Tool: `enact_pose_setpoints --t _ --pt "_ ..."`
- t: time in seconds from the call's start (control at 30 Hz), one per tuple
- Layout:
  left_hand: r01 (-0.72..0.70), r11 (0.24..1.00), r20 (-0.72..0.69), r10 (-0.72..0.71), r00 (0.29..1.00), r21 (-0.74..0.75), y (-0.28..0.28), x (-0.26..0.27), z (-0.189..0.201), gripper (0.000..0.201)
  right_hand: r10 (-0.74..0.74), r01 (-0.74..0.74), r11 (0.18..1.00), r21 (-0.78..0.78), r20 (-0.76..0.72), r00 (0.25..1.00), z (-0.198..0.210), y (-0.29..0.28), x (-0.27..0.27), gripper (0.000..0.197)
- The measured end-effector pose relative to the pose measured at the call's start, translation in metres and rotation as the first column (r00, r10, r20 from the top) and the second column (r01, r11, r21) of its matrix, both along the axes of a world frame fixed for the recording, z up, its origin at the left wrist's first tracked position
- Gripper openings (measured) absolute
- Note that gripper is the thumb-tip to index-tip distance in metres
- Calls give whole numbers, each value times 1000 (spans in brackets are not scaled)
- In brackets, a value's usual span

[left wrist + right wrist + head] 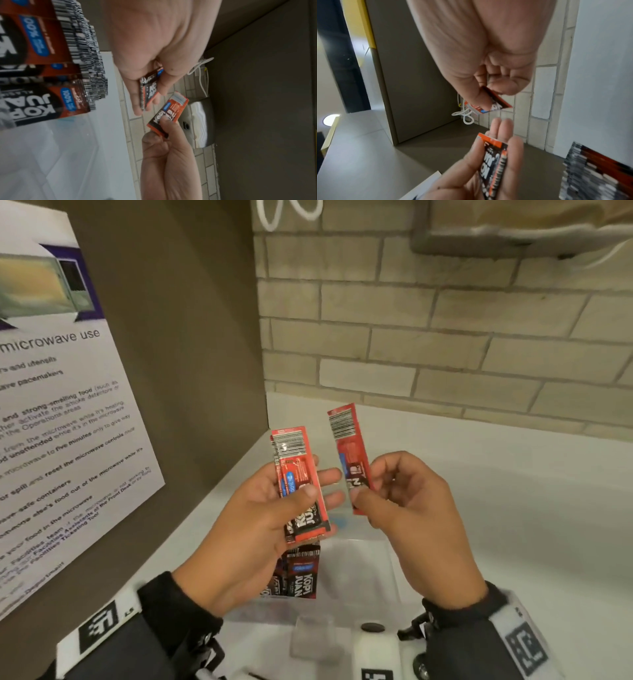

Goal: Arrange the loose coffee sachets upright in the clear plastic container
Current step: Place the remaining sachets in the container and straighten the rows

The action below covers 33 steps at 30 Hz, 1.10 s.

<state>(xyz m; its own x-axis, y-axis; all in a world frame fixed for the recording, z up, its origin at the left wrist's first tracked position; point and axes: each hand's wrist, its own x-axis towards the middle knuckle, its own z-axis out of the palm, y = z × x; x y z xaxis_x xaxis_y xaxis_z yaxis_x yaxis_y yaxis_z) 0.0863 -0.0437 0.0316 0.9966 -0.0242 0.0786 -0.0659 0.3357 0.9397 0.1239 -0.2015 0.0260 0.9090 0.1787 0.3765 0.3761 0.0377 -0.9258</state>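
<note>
My left hand (320, 484) holds a red coffee sachet (299, 481) upright, thumb pressed across its front, fingers behind it. My right hand (364, 484) pinches a second red sachet (347, 450) by its lower half, just to the right and apart from the first. Both hang above the clear plastic container (388, 563) on the counter. Several sachets (303, 573) stand upright at the container's left end. In the left wrist view those standing sachets (42, 67) fill the upper left. In the right wrist view the right-hand sachet (496, 103) shows between thumb and forefinger.
A brown side panel with a microwave-use poster (68, 405) stands close on the left. A tiled wall (445, 337) backs the white counter (513, 508). A steel paper dispenser (200, 121) hangs on the wall above. A white cable (291, 213) loops near the corner.
</note>
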Motion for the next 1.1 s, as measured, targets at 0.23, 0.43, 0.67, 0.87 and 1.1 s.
enact_pose_setpoints --t 0.23,0.43,0.67,0.87,1.1 --pt "-45 999 33 46 998 -18 -3 2 4 36 -1 110 930 -350 297 955 -2 16 -14 26" --pt "-15 1000 -31 14 999 -27 6 -2 10 27 14 96 922 -375 281 960 -2 12 -11 19" --pt "118 960 -47 -110 993 255 2 -11 6 21 -59 68 993 -97 94 994 5 9 -11 43" --pt "-15 977 41 6 999 212 6 -13 16 19 -77 74 984 163 14 997 14 -6 -7 34" --pt "-334 825 308 205 929 455 25 4 25 11 -50 59 987 -148 64 997 9 -1 -8 14"
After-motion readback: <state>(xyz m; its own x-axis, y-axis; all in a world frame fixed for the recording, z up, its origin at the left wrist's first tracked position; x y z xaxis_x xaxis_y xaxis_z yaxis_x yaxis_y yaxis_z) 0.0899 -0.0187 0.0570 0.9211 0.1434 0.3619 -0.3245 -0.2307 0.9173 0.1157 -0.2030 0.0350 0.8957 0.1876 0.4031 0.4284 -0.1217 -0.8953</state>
